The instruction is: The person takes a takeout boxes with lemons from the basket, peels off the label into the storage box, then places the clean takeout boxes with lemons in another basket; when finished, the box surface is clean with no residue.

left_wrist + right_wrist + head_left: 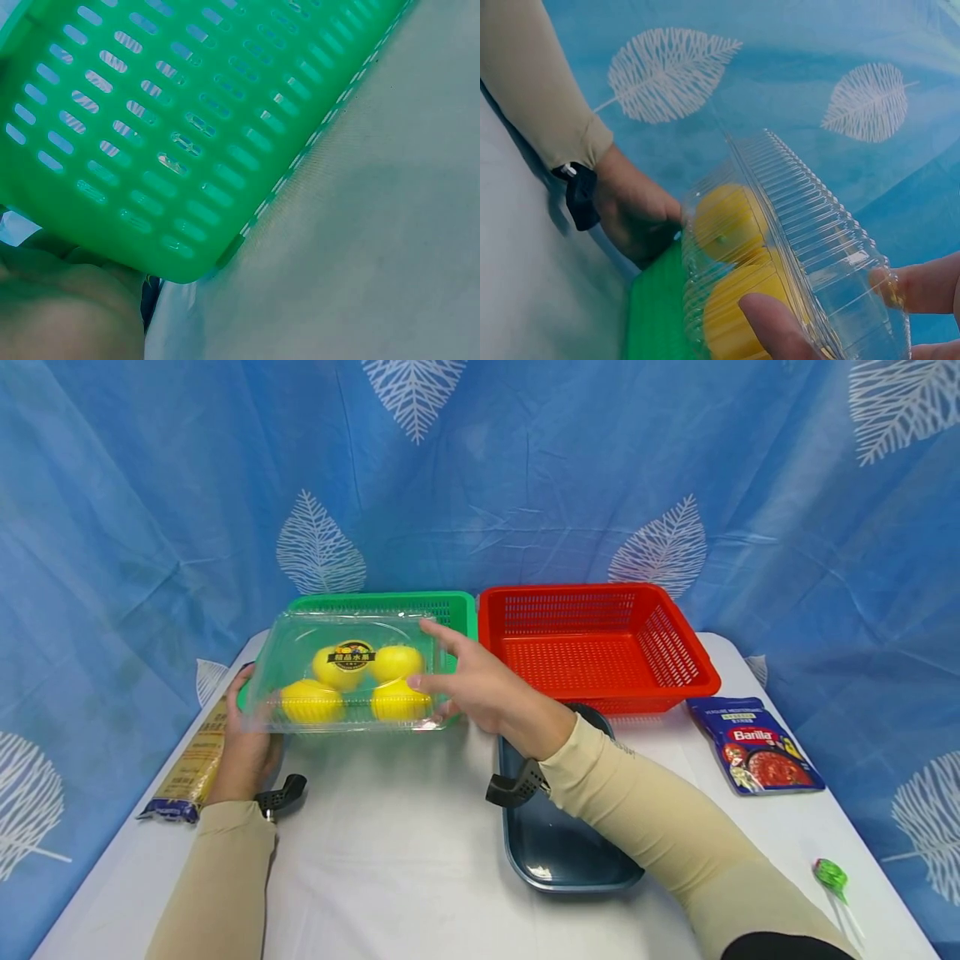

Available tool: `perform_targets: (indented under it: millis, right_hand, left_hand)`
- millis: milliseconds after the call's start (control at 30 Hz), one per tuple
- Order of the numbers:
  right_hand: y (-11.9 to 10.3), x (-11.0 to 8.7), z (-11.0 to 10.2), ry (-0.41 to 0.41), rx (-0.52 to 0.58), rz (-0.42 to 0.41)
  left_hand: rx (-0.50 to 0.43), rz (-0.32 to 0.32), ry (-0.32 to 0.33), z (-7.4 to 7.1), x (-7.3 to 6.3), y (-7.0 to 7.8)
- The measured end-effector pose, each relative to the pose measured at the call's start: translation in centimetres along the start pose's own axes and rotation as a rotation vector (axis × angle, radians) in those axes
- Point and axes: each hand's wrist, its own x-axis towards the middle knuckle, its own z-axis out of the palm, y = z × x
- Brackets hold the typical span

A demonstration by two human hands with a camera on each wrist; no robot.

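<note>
A clear plastic fruit box with a dark label on its lid and several round yellow fruits inside is tilted over the green basket. My right hand pinches its right end, thumb on the front side and fingers on the far side in the right wrist view. At the left end of the basket, my left hand grips the basket's end wall, close to the box's left edge. Part of that hand shows beside the basket corner in the left wrist view; its fingertips are hidden.
A red basket stands right of the green one. Below my right forearm lies a dark blue tray. A blue Barilla pouch and a green lollipop lie at the right, a yellow packet at the left.
</note>
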Motion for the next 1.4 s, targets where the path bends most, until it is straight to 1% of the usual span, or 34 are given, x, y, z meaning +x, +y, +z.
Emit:
perform_targets:
  millis: [100, 233, 400, 533, 667, 900, 1033, 1100, 1167, 1233, 1400]
  right_hand:
    - [0.3, -0.4, -0.1, -0.017, -0.008, -0.006]
    - [0.6, -1.0, -0.2, -0.031, -0.019, -0.016]
    - [0.9, -1.7, -0.4, -0.041, -0.029, -0.026]
    - [1.1, -2.2, -0.5, -0.055, -0.019, -0.035]
    - [1.4, -2.8, -0.6, -0.067, -0.033, -0.036]
    - [1.4, -3.9, -0.5, -0.102, -0.066, -0.021]
    - [1.5, -4.4, -0.4, -0.122, -0.076, -0.019]
    - [1.6, -4.6, -0.4, -0.136, -0.074, -0.023]
    - [1.7, -4.7, -0.5, -0.156, -0.064, -0.029]
    - [1.9, -4.9, -0.6, -0.18, -0.048, -0.04]
    - [2.4, -5.4, -0.7, -0.232, -0.017, -0.062]
  left_hand:
    - [0.001, -0.001, -0.023, 0.1, -0.3, 0.2]
    - [0.036, -0.025, -0.04, 0.0, -0.7, 0.4]
    - [0.122, -0.063, -0.03, -0.2, -1.1, 0.6]
    - [0.19, -0.076, -0.021, -0.7, -1.2, 0.4]
    - [0.247, -0.074, -0.014, -1.0, -1.0, 0.3]
    - [0.319, -0.04, 0.02, -0.1, -1.1, 1.1]
    - [0.321, -0.06, 0.019, -0.3, -1.0, 1.0]
    - [0.298, -0.062, 0.011, -0.5, -0.9, 0.9]
    - [0.291, -0.046, 0.002, -0.7, -0.8, 0.7]
    - [0.258, -0.031, -0.008, -0.8, -0.6, 0.5]
    - [0.243, -0.012, -0.045, -1.1, -0.5, 0.3]
